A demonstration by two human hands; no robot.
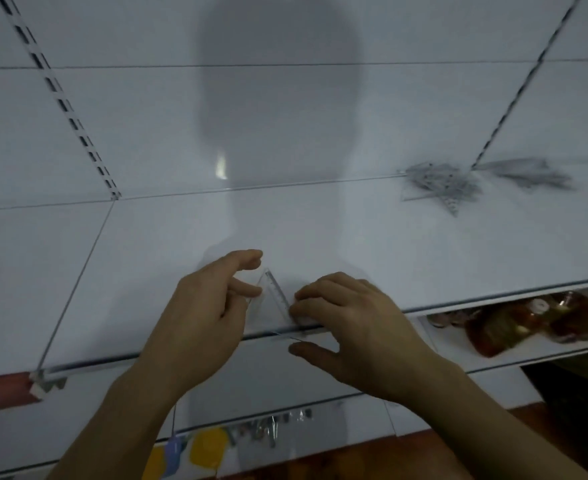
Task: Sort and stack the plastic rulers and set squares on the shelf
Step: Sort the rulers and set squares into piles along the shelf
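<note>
Both hands at the front edge of the white shelf point(354, 237), on one clear set square point(274, 299). Set square lies flat w/ one point aimed toward the back panel, base just past the shelf lip.

Left hand point(202, 306): fingers curled, thumb + fingertips pinching the set square's left edge. Right hand point(348, 327): fingertips curled down on the right corner, thumb under the shelf lip, so pinching that corner against the edge.

Loose pile of clear rulers point(438, 183) far back-right on the shelf, near the back panel, well apart from the hands. Second, blurrier pile point(528, 174) further right of it, can't tell what pieces.

Below the shelf, right side: brown packets point(514, 323) on a lower shelf. Below, left of centre: yellow items point(209, 448), blurred.
</note>
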